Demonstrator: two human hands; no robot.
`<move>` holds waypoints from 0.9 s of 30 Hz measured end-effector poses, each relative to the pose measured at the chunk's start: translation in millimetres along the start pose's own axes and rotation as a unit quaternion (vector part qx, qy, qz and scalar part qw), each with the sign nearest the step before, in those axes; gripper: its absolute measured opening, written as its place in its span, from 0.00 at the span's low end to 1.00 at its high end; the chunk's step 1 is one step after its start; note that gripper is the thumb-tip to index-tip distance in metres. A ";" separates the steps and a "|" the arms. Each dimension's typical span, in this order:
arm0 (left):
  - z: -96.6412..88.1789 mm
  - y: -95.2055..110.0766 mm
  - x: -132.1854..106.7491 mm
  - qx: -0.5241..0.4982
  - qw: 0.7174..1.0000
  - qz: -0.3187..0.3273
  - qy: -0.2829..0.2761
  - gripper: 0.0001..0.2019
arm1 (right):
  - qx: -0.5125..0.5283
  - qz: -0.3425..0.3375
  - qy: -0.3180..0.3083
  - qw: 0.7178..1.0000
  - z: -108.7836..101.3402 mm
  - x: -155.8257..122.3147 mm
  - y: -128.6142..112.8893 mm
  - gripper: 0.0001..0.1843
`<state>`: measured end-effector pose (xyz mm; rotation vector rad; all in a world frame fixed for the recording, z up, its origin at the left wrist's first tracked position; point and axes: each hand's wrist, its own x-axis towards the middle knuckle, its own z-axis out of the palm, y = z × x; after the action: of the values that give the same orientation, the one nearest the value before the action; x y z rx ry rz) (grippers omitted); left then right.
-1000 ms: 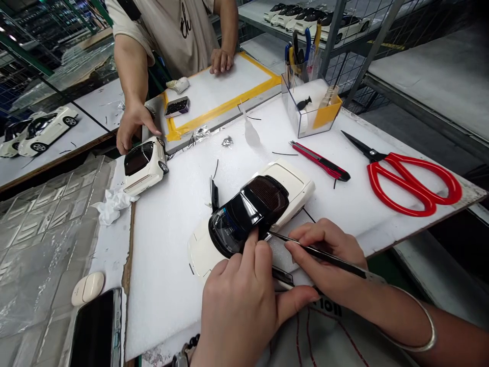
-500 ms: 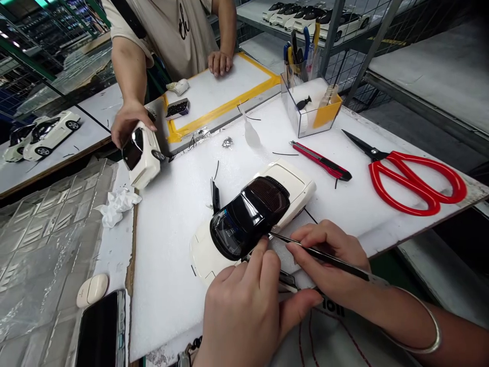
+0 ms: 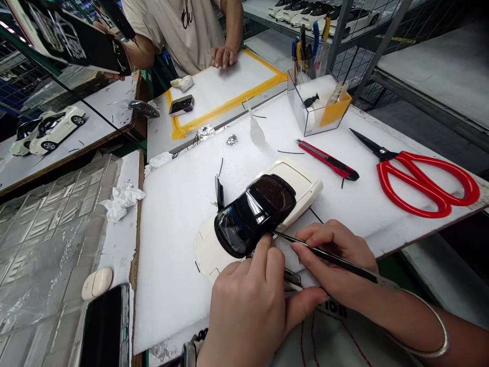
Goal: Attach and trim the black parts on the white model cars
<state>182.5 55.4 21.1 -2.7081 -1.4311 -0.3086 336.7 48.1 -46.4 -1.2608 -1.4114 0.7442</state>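
A white model car (image 3: pixel 250 214) with a black roof lies on the white foam-covered table, both doors standing out. My left hand (image 3: pixel 254 300) rests over its near side, index fingertip pressed at the door opening and thumb stretched by the near door (image 3: pixel 292 278). Between the thumb and fingers of my right hand (image 3: pixel 336 250) is a pair of dark tweezers (image 3: pixel 324 255). Their tips touch the car's near side, close to my left index finger. What the tips pinch there is too small to make out.
Red-handled scissors (image 3: pixel 424 178), a red utility knife (image 3: pixel 328 160) and a clear tool box (image 3: pixel 319 104) lie beyond the car. A phone (image 3: pixel 105 326), an earbud case (image 3: pixel 97 284) and clear plastic trays (image 3: pixel 49 239) are at left. Across the table, a co-worker (image 3: pixel 183 35) lifts another model car (image 3: pixel 72 41).
The co-worker has raised the other model car up and leftward, showing its dark underside. My hands keep nearly the same hold at the car. The whole view has shifted slightly.
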 end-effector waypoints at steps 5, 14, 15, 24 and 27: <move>2.2 0.8 -1.6 0.009 1.000 0.001 0.010 0.28 | 0.035 -0.005 0.019 0.999 -0.5 -2.0 0.2 0.10; 1.0 -0.1 0.7 0.004 1.000 0.007 0.010 0.27 | -0.001 0.000 -0.014 1.000 -0.2 1.3 -2.5 0.09; 0.9 0.0 0.6 0.003 1.000 0.007 0.012 0.27 | -0.004 0.002 -0.014 1.000 -0.1 1.7 -2.8 0.09; 2.1 0.0 -1.2 0.004 1.000 0.004 0.009 0.27 | 0.022 0.005 -0.004 1.000 0.6 0.9 -1.9 0.10; 2.6 0.5 -0.6 0.003 1.000 0.006 0.005 0.27 | 0.023 0.009 -0.001 1.000 0.9 -0.3 -1.9 0.10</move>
<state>183.0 55.0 18.5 -2.7042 -1.4110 -0.3165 335.2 47.6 -45.1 -1.2389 -1.3785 0.7857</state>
